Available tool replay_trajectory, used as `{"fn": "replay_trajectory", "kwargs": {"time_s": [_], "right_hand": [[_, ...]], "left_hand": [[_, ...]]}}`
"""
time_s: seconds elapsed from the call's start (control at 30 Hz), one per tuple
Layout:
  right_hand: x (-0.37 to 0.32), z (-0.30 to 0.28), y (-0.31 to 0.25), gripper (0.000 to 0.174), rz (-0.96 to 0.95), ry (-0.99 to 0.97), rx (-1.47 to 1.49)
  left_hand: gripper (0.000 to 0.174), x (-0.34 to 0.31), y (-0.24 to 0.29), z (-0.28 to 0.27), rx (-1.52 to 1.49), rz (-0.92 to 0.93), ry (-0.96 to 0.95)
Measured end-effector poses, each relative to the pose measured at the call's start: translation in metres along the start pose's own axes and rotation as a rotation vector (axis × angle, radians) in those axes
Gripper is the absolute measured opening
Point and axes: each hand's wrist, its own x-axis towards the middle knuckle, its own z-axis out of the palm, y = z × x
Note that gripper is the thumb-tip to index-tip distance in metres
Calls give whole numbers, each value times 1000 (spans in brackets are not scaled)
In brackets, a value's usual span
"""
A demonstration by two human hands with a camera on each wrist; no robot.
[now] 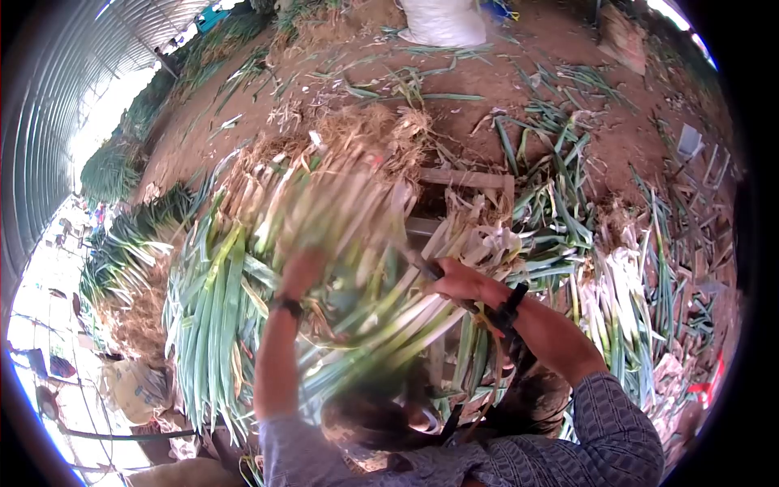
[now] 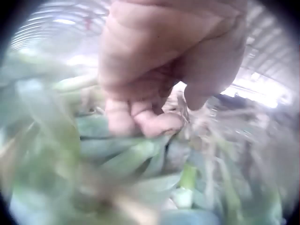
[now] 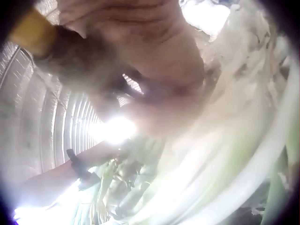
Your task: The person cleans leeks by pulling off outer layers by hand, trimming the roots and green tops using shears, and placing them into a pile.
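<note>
Long green onions (image 1: 219,300) with white stems and brown roots lie in a heap in front of the person. The left hand (image 1: 304,272), blurred in the head view, is over the heap. In the left wrist view the left hand (image 2: 159,65) has its fingers curled against green leaves (image 2: 140,154), its thumb a little apart. To the right, the right hand (image 1: 458,280) grips a dark-handled tool (image 1: 423,266) that points up and left. In the right wrist view the right hand (image 3: 140,51) wraps that handle, which has a yellow end (image 3: 33,33), beside pale stems (image 3: 234,154).
A wooden frame (image 1: 466,177) lies beyond the right hand. More onions (image 1: 621,284) lie at the right, with another pile (image 1: 142,268) at the left. A white sack (image 1: 445,20) stands at the far side on brown ground (image 1: 324,81) strewn with leaves.
</note>
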Motion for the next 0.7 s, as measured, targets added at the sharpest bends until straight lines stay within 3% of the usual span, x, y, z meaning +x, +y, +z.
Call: {"fn": "replay_trajectory", "kwargs": {"time_s": [0.1,0.13,0.23,0.33,0.37,0.47,0.5,0.6,0.7], "right_hand": [[6,9,27,35,-306,11,-198],[4,14,22,36,-261,13,-284],[-2,20,10,40,-120,44,-485],[1,25,8,43,-262,221,-505],[-6,31,-5,45,-208,201,-505],[-3,54,16,43,-309,85,-755],[5,56,23,37,-326,78,-652],[22,56,36,39,-298,229,-715],[6,64,23,38,-392,91,-765]], "left_hand": [[42,-50,51,-11,60,12,29],[39,-56,58,-16,60,-38,51],[37,-47,27,3,91,260,353],[33,-36,25,5,81,205,348],[33,-34,25,5,87,225,348],[34,-29,22,6,101,284,343],[35,-31,19,7,80,236,289],[38,-29,27,-1,20,129,179],[39,-34,36,-9,28,89,83]]}}
